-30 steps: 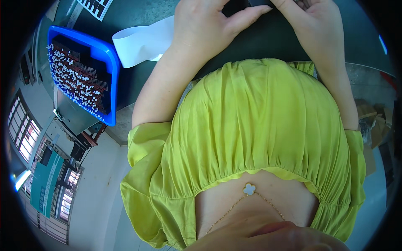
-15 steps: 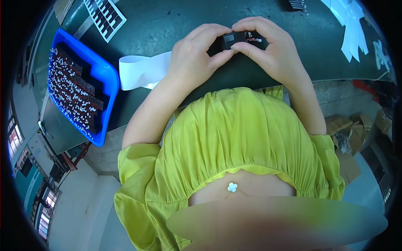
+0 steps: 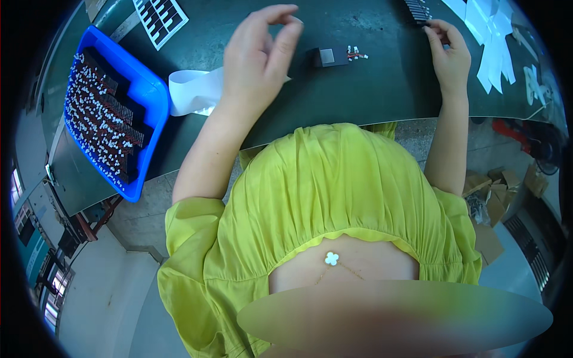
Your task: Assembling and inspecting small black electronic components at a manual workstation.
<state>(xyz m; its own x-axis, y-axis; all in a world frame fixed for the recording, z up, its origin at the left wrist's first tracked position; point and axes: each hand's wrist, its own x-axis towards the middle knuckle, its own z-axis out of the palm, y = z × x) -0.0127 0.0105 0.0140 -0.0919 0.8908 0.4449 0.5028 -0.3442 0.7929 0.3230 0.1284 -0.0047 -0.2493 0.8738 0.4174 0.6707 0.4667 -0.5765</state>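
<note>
A flat black block with a grey pad and thin wires ending in small white connectors lies on the green table, touched by neither hand. Left of it my left hand is raised over the table, fingers curved, thumb and forefinger apart, with nothing visible between them. My right hand reaches to the far right, its thumb and fingertips drawn together at the near end of a row of thin black pieces. What the fingertips pinch there, if anything, is too small to make out.
At left stands a blue tray filled with rows of black pieces with white connectors. A white strip curls beside my left forearm. A black-and-white sheet lies at the back left. White strips are heaped at the far right.
Both hands have let go of the black block, which now lies on the table. My left hand has moved up and left; my right hand has gone right to the row of black pieces.
</note>
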